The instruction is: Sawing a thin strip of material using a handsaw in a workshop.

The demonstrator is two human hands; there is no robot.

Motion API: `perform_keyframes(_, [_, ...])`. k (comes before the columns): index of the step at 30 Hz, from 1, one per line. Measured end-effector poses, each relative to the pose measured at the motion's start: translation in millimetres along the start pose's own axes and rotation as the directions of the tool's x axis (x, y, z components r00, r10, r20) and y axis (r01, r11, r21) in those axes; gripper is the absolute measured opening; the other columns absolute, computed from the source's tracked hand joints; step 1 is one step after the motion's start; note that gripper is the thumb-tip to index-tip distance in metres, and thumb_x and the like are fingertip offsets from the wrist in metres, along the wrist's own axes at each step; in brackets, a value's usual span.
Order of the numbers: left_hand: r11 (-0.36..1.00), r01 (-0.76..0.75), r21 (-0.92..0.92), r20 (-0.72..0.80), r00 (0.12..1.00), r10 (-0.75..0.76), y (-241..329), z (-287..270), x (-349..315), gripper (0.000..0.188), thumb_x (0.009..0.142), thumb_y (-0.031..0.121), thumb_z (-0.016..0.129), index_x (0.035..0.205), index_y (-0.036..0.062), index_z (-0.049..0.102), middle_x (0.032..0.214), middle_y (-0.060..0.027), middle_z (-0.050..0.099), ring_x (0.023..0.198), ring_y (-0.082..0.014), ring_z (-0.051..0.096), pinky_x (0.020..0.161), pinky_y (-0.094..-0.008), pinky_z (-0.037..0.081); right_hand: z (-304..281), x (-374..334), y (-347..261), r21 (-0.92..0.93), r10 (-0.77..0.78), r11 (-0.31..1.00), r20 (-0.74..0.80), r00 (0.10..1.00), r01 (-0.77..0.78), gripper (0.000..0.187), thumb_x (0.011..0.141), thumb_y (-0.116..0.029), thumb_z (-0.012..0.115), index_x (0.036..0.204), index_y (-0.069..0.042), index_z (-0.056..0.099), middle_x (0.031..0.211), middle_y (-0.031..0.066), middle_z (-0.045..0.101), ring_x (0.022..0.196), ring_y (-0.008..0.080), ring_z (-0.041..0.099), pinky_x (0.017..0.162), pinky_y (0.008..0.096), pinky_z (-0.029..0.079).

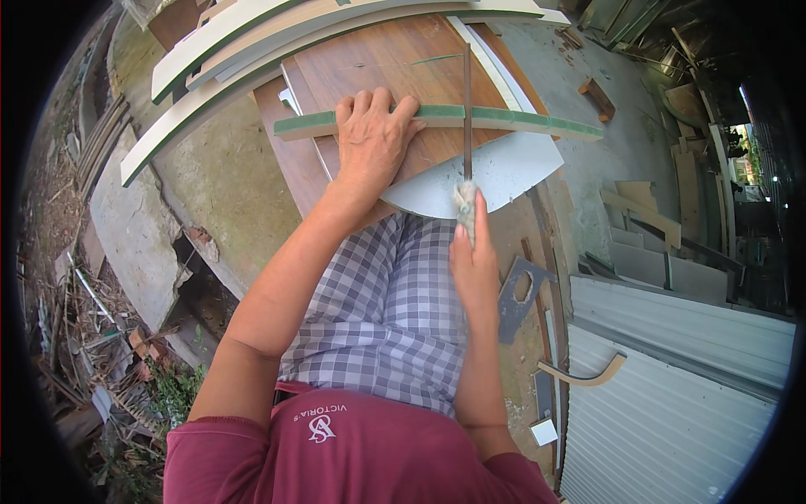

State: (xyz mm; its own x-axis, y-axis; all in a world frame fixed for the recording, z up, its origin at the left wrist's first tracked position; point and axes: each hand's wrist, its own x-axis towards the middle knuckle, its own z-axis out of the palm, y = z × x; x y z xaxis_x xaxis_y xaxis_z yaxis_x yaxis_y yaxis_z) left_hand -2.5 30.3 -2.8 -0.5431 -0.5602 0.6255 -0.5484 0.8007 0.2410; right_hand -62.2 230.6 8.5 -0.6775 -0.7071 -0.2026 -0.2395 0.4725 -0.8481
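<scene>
A long, narrow strip of board (pixel 306 125) with a green edge lies crosswise on a brown wood-patterned panel (pixel 315 71). My left hand (pixel 372 139) is closed over the strip left of its middle, with the fingers curled over its far side. In my right hand (pixel 475 265) is the wrapped, pale handle of a long, thin brown blade (pixel 468 92); the forefinger lies along the handle. The blade points away from me and crosses the strip right of my left hand. Its teeth or edge cannot be made out. Below the strip is a curved white board (pixel 512 168), speckled with dust.
Long pale strips (pixel 243 42) with green edges lie at the far left. Broken concrete slabs (pixel 138 227) and scrap are on the left. A grey plate with an oval hole (pixel 520 294), a curved offcut (pixel 588 375) and corrugated white sheeting (pixel 663 412) are on the right.
</scene>
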Motion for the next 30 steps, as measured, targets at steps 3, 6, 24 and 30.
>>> perform_keyframes(3, [1.0,0.0,-0.006,0.006,1.0,0.0,2.1,3.6,-0.9,0.022,0.081,0.027,0.07,0.099,0.0168,0.062,0.086,-0.0038,0.055,0.086,-0.0241,0.054,0.082,-0.0394,0.037,-1.7,31.1,-18.4,-0.001,0.012,1.0,0.004,1.0,-0.012,0.055,0.1,-0.019,0.042,0.153,-0.018,0.026,0.136,0.0242,0.054,0.118,0.0413,0.057,0.094,0.0447,0.047])
perform_keyframes(6, [1.0,0.007,-0.006,0.005,1.0,-0.007,1.9,4.2,-1.5,0.022,0.081,0.027,0.07,0.099,0.017,0.062,0.087,-0.0037,0.055,0.086,-0.0241,0.055,0.081,-0.0394,0.037,6.6,25.9,-0.2,-0.039,-0.039,0.999,-0.031,0.999,0.038,0.056,0.1,-0.018,0.042,0.154,-0.018,0.026,0.107,0.0135,0.054,0.09,0.0244,0.052,0.075,0.035,0.044])
perform_keyframes(24, [1.0,0.019,0.011,0.009,1.0,-0.019,0.9,4.5,-1.6,0.021,0.082,0.027,0.07,0.1,0.0177,0.063,0.087,-0.0036,0.055,0.086,-0.0238,0.055,0.08,-0.0393,0.038,4.3,14.0,2.1,-0.023,-0.005,1.0,0.012,1.0,0.005,0.057,0.1,-0.017,0.043,0.154,-0.018,0.025,0.11,0.0136,0.052,0.091,0.0245,0.053,0.077,0.0342,0.045])
perform_keyframes(30, [1.0,0.008,0.028,0.011,1.0,-0.008,0.8,0.5,0.1,0.022,0.082,0.028,0.07,0.1,0.0177,0.063,0.087,-0.0036,0.056,0.086,-0.0241,0.055,0.081,-0.0394,0.037,7.8,-49.8,48.1,-0.013,0.009,1.0,0.008,1.0,-0.009,0.055,0.1,-0.018,0.043,0.153,-0.018,0.028,0.137,0.0242,0.053,0.116,0.0404,0.059,0.094,0.042,0.048])
